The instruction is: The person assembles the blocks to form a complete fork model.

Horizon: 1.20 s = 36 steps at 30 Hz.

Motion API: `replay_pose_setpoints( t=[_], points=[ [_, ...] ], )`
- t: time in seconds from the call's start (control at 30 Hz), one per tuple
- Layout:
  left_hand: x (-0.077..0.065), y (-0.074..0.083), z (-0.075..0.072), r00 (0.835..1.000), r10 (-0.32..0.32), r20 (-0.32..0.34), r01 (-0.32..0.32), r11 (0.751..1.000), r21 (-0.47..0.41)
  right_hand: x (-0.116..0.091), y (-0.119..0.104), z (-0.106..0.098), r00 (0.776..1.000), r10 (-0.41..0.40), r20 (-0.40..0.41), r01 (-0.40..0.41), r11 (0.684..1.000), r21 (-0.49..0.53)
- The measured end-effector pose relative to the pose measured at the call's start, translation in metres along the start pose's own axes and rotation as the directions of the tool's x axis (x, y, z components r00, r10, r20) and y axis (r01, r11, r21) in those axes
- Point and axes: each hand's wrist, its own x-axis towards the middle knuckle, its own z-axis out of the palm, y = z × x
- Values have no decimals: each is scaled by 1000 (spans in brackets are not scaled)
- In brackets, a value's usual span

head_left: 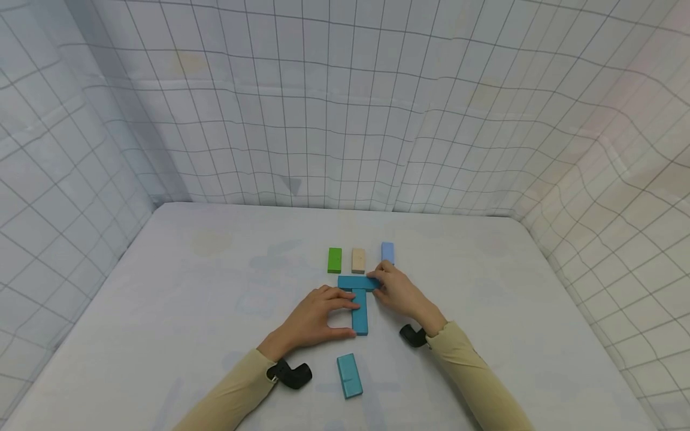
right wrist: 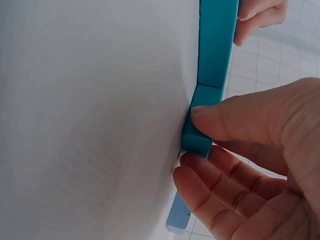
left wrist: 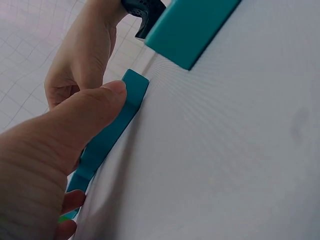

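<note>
Two long teal blocks form a T on the white table. The stem block (head_left: 360,320) points toward me, its far end against the middle of the crossbar block (head_left: 353,282). My left hand (head_left: 318,317) holds the stem from its left side, fingers curving over it and thumb (left wrist: 107,102) at its near end. At the crossbar's right end, my right hand (head_left: 401,293) pinches the block, thumb (right wrist: 220,117) on its near side and the other fingers around the far side. Nearer to me, another teal block (head_left: 350,376) lies slightly tilted, touched by neither hand.
Behind the crossbar stand a green block (head_left: 335,260), a beige block (head_left: 358,261) and a light blue block (head_left: 387,252) in a row. The light blue one is partly covered by my right hand. White grid-lined cloth (head_left: 323,120) hangs around the table's back and sides.
</note>
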Motion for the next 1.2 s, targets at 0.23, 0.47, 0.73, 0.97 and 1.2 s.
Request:
replay_pose_setpoints(
  t=[0.23, 0.47, 0.73, 0.97, 1.2],
  points=[
    [1, 0, 2, 1000, -1, -7, 1, 1000, 1, -2, 1, 0, 1000, -2, 6, 2, 1000, -3],
    [2, 6, 2, 1000, 1, -26, 1, 997, 79, -2, 1, -2, 1000, -10, 13, 10, 1000, -1],
    [13, 26, -6, 999, 35, -14, -29, 951, 308, 1, -2, -2, 1000, -8, 7, 8, 1000, -10],
    [16, 13, -1, 999, -3, -34, 9, 984, 179, 2, -2, 2, 1000, 17, 20, -17, 1000, -25],
    [16, 2, 4, 995, -74, -62, 75, 997, 20, 3, 0, -1, 1000, 12, 6, -12, 1000, -20]
  ],
)
